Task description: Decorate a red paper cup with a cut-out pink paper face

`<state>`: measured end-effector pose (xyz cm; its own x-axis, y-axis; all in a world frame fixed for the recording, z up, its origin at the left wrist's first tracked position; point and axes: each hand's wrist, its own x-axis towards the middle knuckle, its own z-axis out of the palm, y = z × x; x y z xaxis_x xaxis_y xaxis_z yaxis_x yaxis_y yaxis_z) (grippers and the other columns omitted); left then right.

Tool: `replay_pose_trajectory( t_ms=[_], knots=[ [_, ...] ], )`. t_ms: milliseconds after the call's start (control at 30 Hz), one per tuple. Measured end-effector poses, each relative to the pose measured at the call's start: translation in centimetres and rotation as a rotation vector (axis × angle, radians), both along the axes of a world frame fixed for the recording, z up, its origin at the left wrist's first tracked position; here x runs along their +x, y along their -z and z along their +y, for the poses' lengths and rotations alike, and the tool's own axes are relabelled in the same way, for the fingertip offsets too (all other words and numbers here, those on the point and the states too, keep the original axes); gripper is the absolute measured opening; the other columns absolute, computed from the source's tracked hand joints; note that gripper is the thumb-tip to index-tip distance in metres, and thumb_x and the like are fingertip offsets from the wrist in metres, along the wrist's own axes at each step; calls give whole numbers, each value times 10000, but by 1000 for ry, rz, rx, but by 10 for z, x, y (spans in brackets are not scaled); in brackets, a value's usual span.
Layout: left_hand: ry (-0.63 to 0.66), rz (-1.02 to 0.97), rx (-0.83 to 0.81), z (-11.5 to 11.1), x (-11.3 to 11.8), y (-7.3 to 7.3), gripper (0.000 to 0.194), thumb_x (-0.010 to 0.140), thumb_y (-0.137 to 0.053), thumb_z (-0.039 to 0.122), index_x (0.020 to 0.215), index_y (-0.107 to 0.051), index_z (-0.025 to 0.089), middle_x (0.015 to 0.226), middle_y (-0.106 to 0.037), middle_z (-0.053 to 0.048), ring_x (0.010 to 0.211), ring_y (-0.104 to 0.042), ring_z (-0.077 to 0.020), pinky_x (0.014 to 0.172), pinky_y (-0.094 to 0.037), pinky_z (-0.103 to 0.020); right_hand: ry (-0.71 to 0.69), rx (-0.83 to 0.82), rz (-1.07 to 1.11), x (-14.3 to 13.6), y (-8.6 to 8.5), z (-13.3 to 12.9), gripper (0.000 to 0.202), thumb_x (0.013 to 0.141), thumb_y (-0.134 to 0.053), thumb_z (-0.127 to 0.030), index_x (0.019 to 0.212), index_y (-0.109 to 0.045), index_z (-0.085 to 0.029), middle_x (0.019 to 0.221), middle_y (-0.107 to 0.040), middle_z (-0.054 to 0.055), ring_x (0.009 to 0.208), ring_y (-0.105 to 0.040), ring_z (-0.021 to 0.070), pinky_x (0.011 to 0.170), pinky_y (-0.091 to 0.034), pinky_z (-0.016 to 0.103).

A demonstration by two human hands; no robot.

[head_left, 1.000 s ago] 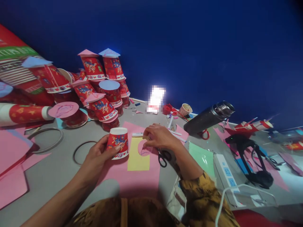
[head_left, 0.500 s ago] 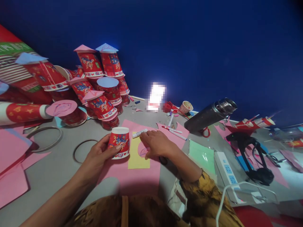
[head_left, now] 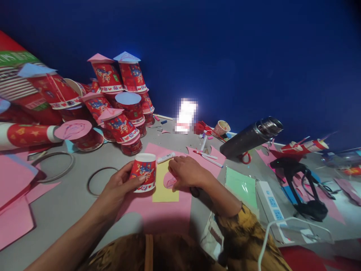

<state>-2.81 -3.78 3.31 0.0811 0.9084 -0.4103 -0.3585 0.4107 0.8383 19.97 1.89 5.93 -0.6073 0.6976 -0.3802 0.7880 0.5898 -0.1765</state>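
My left hand [head_left: 124, 180] is wrapped round a red patterned paper cup [head_left: 144, 173], its white end up. To the right, my right hand [head_left: 186, 171] has its fingers bent down on a pink paper disc [head_left: 169, 181] with a drawn line. That disc lies over a yellow paper [head_left: 166, 195], which rests on a large pink sheet [head_left: 166, 218]. Just behind my right fingers a white glue stick [head_left: 166, 157] lies at the yellow paper's top edge. Part of the disc is hidden under my right hand.
Stacked red cups [head_left: 121, 126] with paper tops stand at the back left. Markers [head_left: 208, 157], a dark flask [head_left: 251, 137], a green sheet [head_left: 240, 186], a power strip [head_left: 272, 209] and a black strap [head_left: 301, 188] lie to the right. A metal ring [head_left: 97, 180] is beside my left hand.
My left hand and the cup have shifted slightly right and down. My right fingers have come off the glue stick, which now shows more fully.
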Motion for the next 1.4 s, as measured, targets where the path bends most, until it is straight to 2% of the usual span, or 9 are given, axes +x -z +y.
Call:
replay_pose_trajectory(
  t_ms=[233, 367, 567, 700, 800, 900, 1067, 1233, 1400],
  knots=[
    [17, -19, -19, 1, -2, 2, 637, 615, -988, 368, 1181, -752, 196, 1039, -831, -79, 944, -783, -284, 841, -633, -359, 98, -181, 304, 8, 14, 4, 744, 711, -956, -320, 1335, -571, -197, 1317, -649, 123, 1124, -670, 307, 856, -510, 366],
    [7, -8, -5, 3, -3, 4, 651, 599, -992, 393, 1173, -754, 199, 1019, -827, -77, 959, -779, -297, 834, -631, -359, 140, -419, 692, 11, 28, 13, 768, 665, -968, -280, 1331, -589, -220, 1352, -640, 120, 1247, -630, 298, 975, -521, 382],
    [31, 42, 59, 4, -9, 15, 666, 647, -961, 419, 1239, -724, 223, 1063, -820, -79, 962, -774, -303, 867, -622, -388, 460, -689, 1050, 6, 43, 21, 305, 850, -780, -303, 1111, -667, -195, 1058, -734, 72, 925, -692, 191, 814, -529, 316],
    [23, 146, 103, 4, -10, 19, 677, 649, -951, 422, 1253, -699, 248, 1132, -804, -71, 1048, -746, -313, 911, -606, -408, 572, -719, 1020, 4, 44, 20, 185, 754, -759, -164, 924, -688, -180, 728, -647, -38, 664, -596, 119, 651, -448, 240],
    [15, 271, 161, 4, -6, 15, 703, 613, -955, 422, 1239, -690, 242, 1169, -791, -89, 1106, -720, -342, 971, -589, -465, 606, -678, 1084, 11, 36, 23, 183, 725, -763, -189, 898, -705, -174, 623, -567, -81, 573, -511, 87, 585, -379, 216],
    [24, 417, 256, 5, 3, 9, 678, 611, -925, 405, 1219, -680, 231, 1187, -780, -100, 1131, -711, -360, 1020, -565, -508, 701, -638, 1230, 22, 22, 30, 248, 687, -819, -258, 896, -718, -171, 632, -593, -69, 549, -491, 80, 548, -359, 209],
    [117, 559, 399, 7, 15, 12, 598, 619, -834, 348, 1179, -676, 210, 1206, -774, -110, 1128, -721, -352, 1033, -567, -491, 809, -793, 1521, 21, 4, 27, 370, 620, -925, -325, 892, -717, -184, 728, -661, -29, 595, -555, 96, 563, -424, 220],
    [246, 590, 477, 6, 21, 26, 595, 708, -767, 325, 1275, -644, 196, 1271, -732, -118, 1159, -696, -329, 1063, -534, -488, 710, -792, 1495, 1, 7, 14, 322, 650, -924, -340, 862, -756, -166, 719, -676, -23, 626, -567, 94, 620, -439, 226],
    [276, 588, 547, 4, 16, 33, 642, 696, -779, 222, 1321, -634, 220, 1309, -680, -119, 1228, -630, -335, 1126, -463, -508, 738, -732, 1458, -7, 13, 12, 327, 633, -906, -359, 853, -782, -153, 751, -699, -6, 664, -580, 101, 663, -443, 240]
  ],
)
